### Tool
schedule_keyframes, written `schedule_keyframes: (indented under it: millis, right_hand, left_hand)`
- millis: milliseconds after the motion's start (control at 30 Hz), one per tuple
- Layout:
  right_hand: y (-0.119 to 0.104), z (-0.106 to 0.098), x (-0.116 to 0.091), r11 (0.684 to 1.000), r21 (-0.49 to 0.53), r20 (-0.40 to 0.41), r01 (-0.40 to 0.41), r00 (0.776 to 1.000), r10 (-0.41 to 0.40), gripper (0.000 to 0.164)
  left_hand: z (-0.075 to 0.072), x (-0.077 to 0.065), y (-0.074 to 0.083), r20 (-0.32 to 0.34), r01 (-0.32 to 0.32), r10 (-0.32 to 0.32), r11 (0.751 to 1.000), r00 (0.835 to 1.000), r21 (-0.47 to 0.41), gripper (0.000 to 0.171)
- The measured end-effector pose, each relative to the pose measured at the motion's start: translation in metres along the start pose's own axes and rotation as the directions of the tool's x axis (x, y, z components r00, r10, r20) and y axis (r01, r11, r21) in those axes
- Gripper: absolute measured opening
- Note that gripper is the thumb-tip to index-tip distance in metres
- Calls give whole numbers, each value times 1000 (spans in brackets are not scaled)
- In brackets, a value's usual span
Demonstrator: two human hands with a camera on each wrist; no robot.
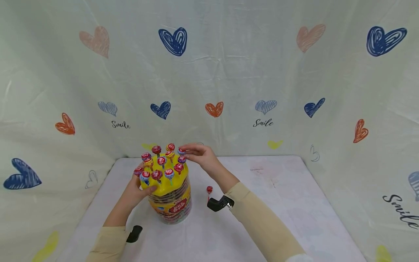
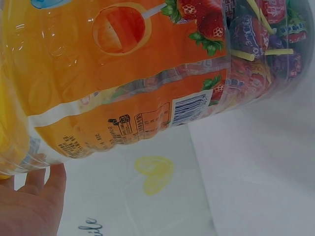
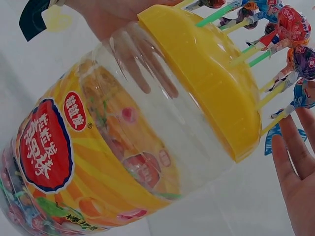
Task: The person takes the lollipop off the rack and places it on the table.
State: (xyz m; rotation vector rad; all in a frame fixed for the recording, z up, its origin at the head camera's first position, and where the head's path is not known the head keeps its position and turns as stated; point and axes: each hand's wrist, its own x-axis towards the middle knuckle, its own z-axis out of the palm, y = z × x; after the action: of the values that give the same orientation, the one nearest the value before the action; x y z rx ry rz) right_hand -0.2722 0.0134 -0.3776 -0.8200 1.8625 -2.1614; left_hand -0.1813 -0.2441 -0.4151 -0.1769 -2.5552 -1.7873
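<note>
A clear plastic jar (image 1: 175, 205) of wrapped lollipops, with an orange and yellow label, stands on the table under a yellow lid (image 3: 197, 83). Several lollipops rise from the lid on their sticks, among them a red one (image 3: 294, 23). My left hand (image 1: 132, 194) grips the jar at the lid, thumb over its top edge and fingers round the side. At the lid's far right edge, my right hand (image 1: 204, 156) pinches a blue-wrapped lollipop (image 3: 304, 94), whose stick meets the lid; the thumb is out of the right wrist view.
One red lollipop (image 1: 209, 189) lies on the white-covered table (image 1: 262, 214), right of the jar and beside the right wrist's black camera mount (image 1: 216, 204). A pale curtain (image 1: 235, 72) printed with hearts hangs behind the table and along its sides.
</note>
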Motion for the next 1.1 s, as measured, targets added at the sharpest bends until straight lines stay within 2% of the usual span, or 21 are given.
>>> schedule_keyframes:
  millis: [267,767,1100]
  right_hand:
    - [-2,0,2,1000,-22,-21,0,1000,0,25]
    - [-9,-7,-3,995,23,-48,96,994,-95,23]
    - [3,-26,-15,999,10,-97,53,994,-51,26]
  left_hand:
    - [-1,0,1,7,27,-27,1000,1000,14,96]
    - [0,-1,0,0,19,-19,1000,1000,5,95]
    - [0,-2,-1,0,5,-5,1000,1000,0,95]
